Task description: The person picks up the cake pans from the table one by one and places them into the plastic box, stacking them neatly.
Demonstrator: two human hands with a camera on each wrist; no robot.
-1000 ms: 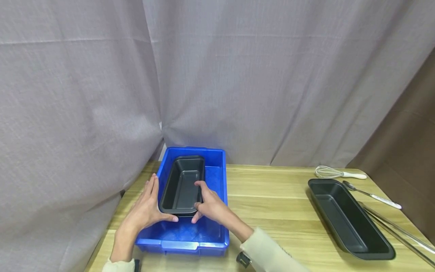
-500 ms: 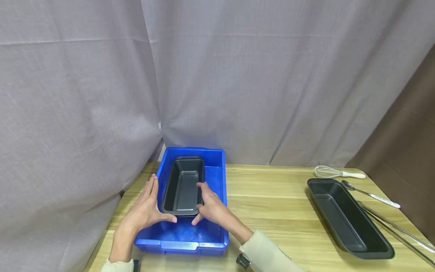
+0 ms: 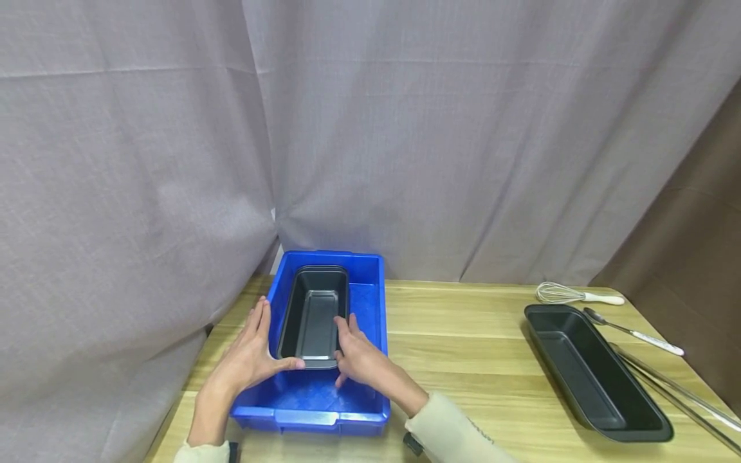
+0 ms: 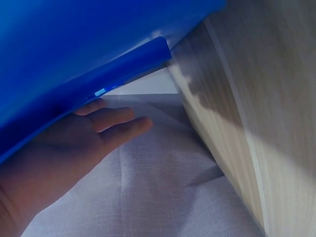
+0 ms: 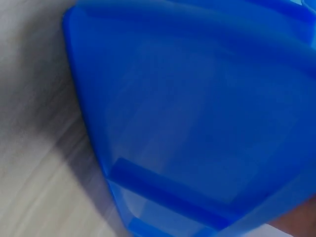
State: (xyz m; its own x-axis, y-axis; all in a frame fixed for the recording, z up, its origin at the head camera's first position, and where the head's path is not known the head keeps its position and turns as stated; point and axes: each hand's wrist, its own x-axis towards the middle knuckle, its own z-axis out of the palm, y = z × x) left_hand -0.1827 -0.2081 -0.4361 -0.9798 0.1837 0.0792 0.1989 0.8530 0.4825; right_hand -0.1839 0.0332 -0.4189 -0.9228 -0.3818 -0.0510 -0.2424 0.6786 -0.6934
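A dark loaf pan point(image 3: 318, 325), its rim looking doubled at the far end, lies in a blue plastic bin point(image 3: 309, 421), closer to the bin's left wall. My left hand point(image 3: 243, 360) straddles that wall: its straight fingers lie along the outside, while the thumb reaches in to the pan's near rim. In the left wrist view, the left fingers point(image 4: 118, 126) show beneath the bin's rim. With digits on both sides of the pan's right rim, my right hand point(image 3: 361, 357) grips it near the front. Little of the right hand point(image 5: 301, 217) appears in the right wrist view, mostly behind blue plastic.
At the right of the wooden table point(image 3: 451, 341) lie a larger dark loaf pan point(image 3: 593, 373), a whisk point(image 3: 570, 294), a spoon point(image 3: 631, 331) and long metal tools point(image 3: 671, 386). Grey curtains point(image 3: 434, 141) hang behind and at the left.
The pan's near end has shifted slightly to the right inside the bin. My right fingers have spread, one now showing outside the rim. My left thumb has come onto the near rim.
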